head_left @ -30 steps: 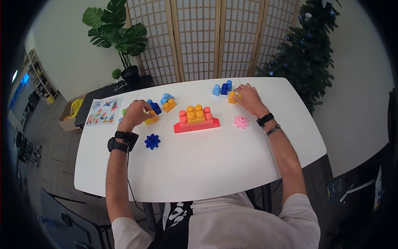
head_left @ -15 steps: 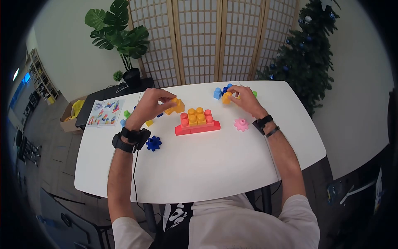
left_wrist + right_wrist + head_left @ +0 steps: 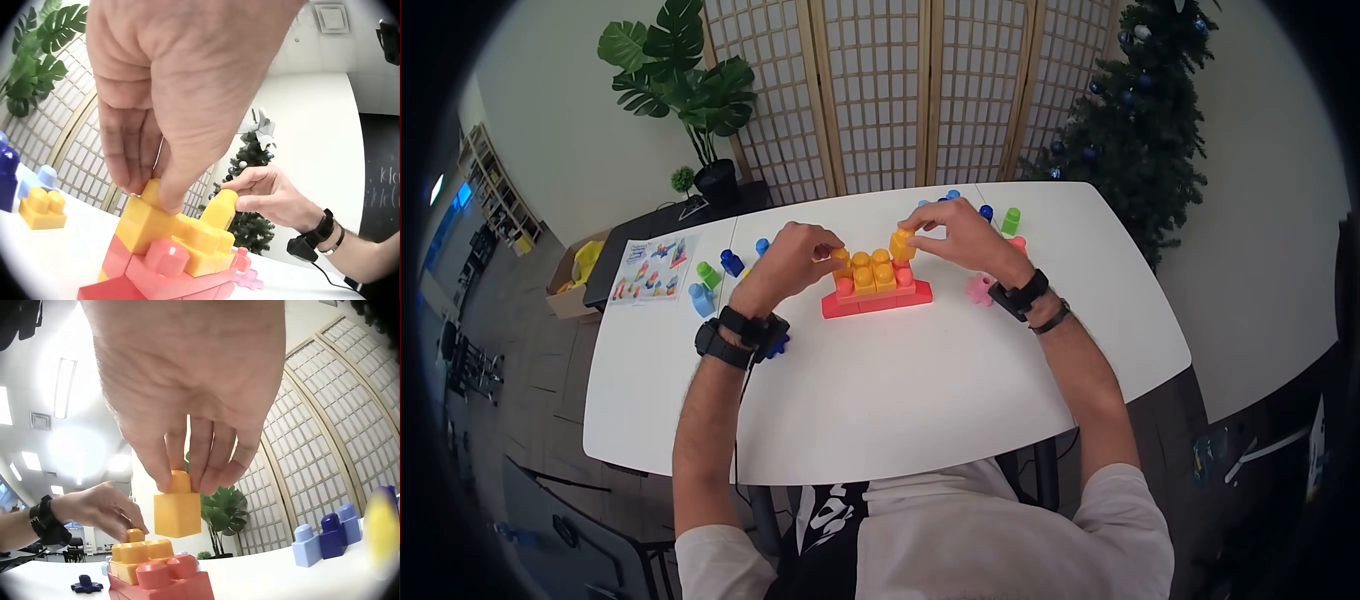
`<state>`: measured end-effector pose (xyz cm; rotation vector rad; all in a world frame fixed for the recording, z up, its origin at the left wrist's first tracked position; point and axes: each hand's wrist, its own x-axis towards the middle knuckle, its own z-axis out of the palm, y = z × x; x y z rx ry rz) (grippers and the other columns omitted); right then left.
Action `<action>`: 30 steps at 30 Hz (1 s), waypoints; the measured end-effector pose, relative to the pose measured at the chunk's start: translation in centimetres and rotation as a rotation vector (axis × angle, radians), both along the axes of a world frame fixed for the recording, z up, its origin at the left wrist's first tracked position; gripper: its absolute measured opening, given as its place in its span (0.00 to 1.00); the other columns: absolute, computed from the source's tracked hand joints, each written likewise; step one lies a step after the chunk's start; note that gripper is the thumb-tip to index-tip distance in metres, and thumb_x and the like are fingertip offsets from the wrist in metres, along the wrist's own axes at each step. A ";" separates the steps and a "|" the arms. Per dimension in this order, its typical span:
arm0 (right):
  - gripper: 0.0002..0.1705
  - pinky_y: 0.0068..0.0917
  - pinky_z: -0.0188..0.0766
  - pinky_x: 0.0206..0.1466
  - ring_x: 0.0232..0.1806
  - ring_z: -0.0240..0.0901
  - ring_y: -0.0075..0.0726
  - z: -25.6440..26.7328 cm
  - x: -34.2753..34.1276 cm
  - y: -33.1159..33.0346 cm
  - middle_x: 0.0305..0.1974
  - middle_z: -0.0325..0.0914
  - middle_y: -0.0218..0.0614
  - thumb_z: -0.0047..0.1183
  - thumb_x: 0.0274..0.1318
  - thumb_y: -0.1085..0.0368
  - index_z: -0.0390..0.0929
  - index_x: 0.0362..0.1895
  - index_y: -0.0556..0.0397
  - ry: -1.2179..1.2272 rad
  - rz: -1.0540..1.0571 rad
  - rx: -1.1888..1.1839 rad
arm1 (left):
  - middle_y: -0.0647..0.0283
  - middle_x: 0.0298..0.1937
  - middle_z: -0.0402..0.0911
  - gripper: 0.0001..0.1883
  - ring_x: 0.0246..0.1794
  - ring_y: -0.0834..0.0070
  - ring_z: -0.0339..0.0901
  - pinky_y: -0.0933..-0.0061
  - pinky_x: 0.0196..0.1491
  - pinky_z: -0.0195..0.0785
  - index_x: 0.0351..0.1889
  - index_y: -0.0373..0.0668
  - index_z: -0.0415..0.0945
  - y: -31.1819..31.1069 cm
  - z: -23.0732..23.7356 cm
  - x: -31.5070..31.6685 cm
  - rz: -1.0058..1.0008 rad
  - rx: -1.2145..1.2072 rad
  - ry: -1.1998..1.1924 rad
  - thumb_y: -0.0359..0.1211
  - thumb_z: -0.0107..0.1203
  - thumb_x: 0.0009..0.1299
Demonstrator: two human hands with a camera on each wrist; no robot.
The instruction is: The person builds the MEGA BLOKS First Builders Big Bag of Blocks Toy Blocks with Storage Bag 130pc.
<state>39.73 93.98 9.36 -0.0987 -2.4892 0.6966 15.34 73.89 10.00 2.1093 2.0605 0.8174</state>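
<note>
A red block base (image 3: 880,305) stands mid-table, with a yellow brick (image 3: 874,280) on its middle and red studs beside it. My left hand (image 3: 788,262) pinches a yellow block (image 3: 139,226) by its stud at the base's left end; the block's bottom lies right against the red part in the left wrist view. At the other end my right hand (image 3: 972,240) holds a second yellow block (image 3: 177,514) by the stud, between thumb and fingertips. The right wrist view shows that block raised above the red studs.
On the left are a dark blue block (image 3: 731,263), a green block (image 3: 708,275), a light blue block (image 3: 702,300) and a printed sheet (image 3: 650,270). A pink gear-shaped piece (image 3: 978,290) lies by my right wrist, with another green block (image 3: 1011,221) behind. A dark blue gear-shaped piece (image 3: 86,585) lies left.
Both hands have picked up yellow blocks from either side and brought them inward to the two ends of the red base. The base has stayed in place.
</note>
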 end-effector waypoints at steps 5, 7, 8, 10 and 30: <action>0.16 0.34 0.85 0.58 0.49 0.91 0.41 -0.8 -0.8 0.1 0.46 0.92 0.46 0.66 0.67 0.67 0.88 0.55 0.62 -0.066 0.019 -0.110 | 0.53 0.43 0.92 0.15 0.42 0.63 0.90 0.67 0.52 0.84 0.49 0.34 0.90 -0.2 -0.5 -0.2 0.002 0.021 -0.028 0.30 0.76 0.67; 0.16 0.34 0.86 0.59 0.49 0.91 0.41 -0.8 -0.6 0.4 0.48 0.91 0.47 0.66 0.68 0.69 0.86 0.56 0.63 -0.201 -0.027 -0.052 | 0.51 0.42 0.93 0.14 0.42 0.61 0.91 0.67 0.50 0.85 0.49 0.34 0.90 -0.2 -0.5 -0.3 -0.012 0.040 -0.031 0.30 0.75 0.67; 0.16 0.34 0.86 0.59 0.49 0.91 0.41 -1.3 -0.5 0.5 0.48 0.91 0.47 0.66 0.68 0.69 0.86 0.56 0.63 -0.194 -0.039 -0.050 | 0.51 0.42 0.93 0.14 0.42 0.61 0.91 0.67 0.50 0.85 0.49 0.34 0.90 -0.1 -0.6 -0.4 -0.024 0.043 -0.025 0.30 0.75 0.67; 0.10 0.34 0.86 0.53 0.46 0.89 0.43 -1.7 -1.1 0.5 0.45 0.90 0.47 0.65 0.65 0.70 0.86 0.48 0.62 -0.035 0.082 -0.043 | 0.53 0.44 0.92 0.14 0.43 0.63 0.91 0.68 0.53 0.85 0.49 0.33 0.90 -0.1 -0.5 -0.6 -0.014 0.009 -0.067 0.29 0.75 0.68; 0.17 0.34 0.87 0.54 0.48 0.89 0.45 -1.5 -1.7 -0.7 0.46 0.88 0.46 0.71 0.61 0.69 0.75 0.45 0.60 -0.160 0.065 -0.106 | 0.53 0.44 0.93 0.13 0.44 0.62 0.92 0.67 0.54 0.85 0.49 0.35 0.90 -0.3 -0.7 -0.2 -0.018 0.058 -0.078 0.31 0.74 0.69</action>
